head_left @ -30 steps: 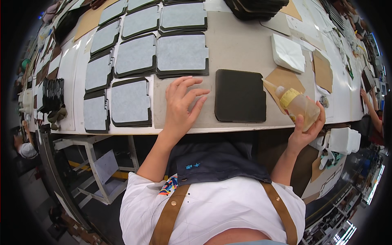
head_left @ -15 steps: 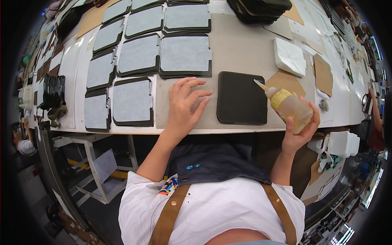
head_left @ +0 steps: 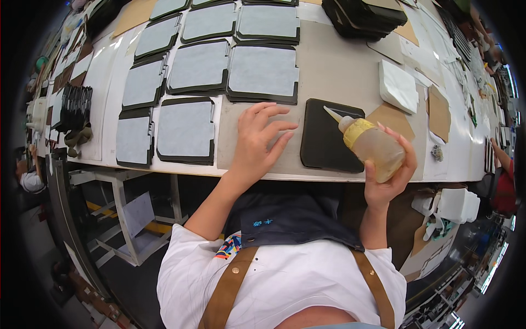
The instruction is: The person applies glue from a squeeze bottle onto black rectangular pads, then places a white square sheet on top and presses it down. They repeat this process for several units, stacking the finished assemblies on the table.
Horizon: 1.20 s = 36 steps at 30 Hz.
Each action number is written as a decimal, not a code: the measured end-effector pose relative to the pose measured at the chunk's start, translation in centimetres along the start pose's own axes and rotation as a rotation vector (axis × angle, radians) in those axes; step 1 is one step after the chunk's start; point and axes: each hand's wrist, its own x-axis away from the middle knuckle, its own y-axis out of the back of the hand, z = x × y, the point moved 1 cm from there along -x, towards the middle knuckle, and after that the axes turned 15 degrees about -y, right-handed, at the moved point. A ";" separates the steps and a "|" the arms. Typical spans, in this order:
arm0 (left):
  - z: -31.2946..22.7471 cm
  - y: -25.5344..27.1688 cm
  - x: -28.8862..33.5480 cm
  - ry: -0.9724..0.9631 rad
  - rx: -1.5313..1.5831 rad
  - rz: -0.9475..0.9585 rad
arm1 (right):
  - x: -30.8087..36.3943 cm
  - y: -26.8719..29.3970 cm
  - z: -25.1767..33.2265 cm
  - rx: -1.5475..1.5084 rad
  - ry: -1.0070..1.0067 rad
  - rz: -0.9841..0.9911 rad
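In my right hand (head_left: 388, 172) is a squeeze bottle (head_left: 375, 148) of cloudy yellowish liquid, with a yellow band and a pale pointed nozzle. The bottle is tilted, its nozzle over a flat black panel (head_left: 329, 140) near the table's front edge. Part of the panel is hidden behind the bottle. My left hand (head_left: 260, 142) hovers left of the panel, empty, its fingers spread and slightly bent. Beyond and to the left of that hand lie several black pieces faced with light grey sheets (head_left: 263, 70), set out in rows.
At the far side stands a stack of black pieces (head_left: 364, 19). To the right are a pile of white sheets (head_left: 398, 86) and brown card pieces (head_left: 439, 115). A bundle of dark pieces (head_left: 75, 108) sits at the left. Another person's arm (head_left: 501, 156) shows at the right rim.
The bottle has moved left relative to the black panel, so its nozzle now reaches farther over it. My left hand stays spread beside the panel. The whole view has shifted slightly.
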 end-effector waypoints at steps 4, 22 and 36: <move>0.1 0.0 0.0 -0.006 0.004 0.003 | -0.5 -1.3 0.2 -0.029 0.029 0.069; 0.3 0.1 0.0 0.034 0.046 -0.071 | -6.7 1.5 -2.9 -0.406 -0.441 0.188; 0.5 -0.3 -0.1 0.038 0.042 -0.088 | -7.4 1.3 -3.2 -0.400 -0.460 0.319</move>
